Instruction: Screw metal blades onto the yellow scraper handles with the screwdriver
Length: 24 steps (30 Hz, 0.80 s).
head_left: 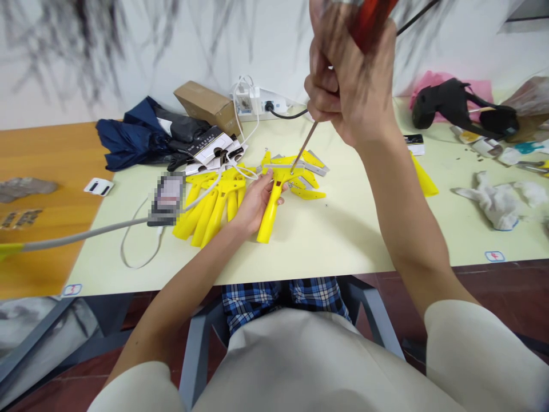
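Note:
In my left hand is a yellow scraper, its handle slanting toward me and a metal blade strip along its wide head. My right hand, raised high, wraps round a red powered screwdriver with a black cord. The screwdriver's long thin bit reaches down to a screw spot on the scraper's head. Left of my left hand lies a bunch of yellow scraper handles. Beyond the held scraper are loose yellow head pieces with metal blades and small screws.
A phone and a grey cable lie on the left. A cardboard box, navy cloth and power strip stand by the wall. On the right are another yellow piece, black straps and crumpled white gloves.

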Each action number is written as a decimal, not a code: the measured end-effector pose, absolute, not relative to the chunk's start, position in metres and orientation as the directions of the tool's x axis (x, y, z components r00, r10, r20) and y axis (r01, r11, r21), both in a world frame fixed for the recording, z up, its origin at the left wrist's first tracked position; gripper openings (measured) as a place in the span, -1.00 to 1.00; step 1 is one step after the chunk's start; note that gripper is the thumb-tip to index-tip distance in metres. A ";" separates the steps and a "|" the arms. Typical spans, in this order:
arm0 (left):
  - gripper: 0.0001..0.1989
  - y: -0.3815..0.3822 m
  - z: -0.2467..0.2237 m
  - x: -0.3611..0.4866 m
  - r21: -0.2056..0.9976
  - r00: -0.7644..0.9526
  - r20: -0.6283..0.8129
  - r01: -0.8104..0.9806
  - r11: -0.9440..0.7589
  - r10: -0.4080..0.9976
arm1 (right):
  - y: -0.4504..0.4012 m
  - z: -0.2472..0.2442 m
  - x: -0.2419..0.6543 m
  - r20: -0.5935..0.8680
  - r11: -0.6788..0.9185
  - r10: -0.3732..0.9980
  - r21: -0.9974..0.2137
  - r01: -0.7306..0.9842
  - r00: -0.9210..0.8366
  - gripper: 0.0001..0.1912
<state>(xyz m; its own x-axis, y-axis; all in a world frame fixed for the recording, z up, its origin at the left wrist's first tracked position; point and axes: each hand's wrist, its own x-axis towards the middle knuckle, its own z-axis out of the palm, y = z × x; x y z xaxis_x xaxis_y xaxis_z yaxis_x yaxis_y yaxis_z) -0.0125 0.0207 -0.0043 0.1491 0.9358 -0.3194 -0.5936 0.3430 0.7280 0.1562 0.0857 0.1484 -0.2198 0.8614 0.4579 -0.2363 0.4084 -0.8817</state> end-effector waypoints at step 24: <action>-0.70 0.021 -0.007 -0.013 0.749 0.104 -0.282 -0.597 0.287 0.954 | 0.099 0.145 0.156 0.449 0.431 0.890 -0.886 -0.170 -0.085 -0.29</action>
<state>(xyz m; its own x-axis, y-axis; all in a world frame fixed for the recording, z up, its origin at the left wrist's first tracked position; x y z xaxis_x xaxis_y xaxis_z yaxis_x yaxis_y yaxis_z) -0.0128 0.0207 -0.0075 0.1043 0.9537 -0.2822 -0.5968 0.2869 0.7493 0.1557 0.0991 0.1448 -0.0851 0.8896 0.4488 -0.1698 0.4309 -0.8863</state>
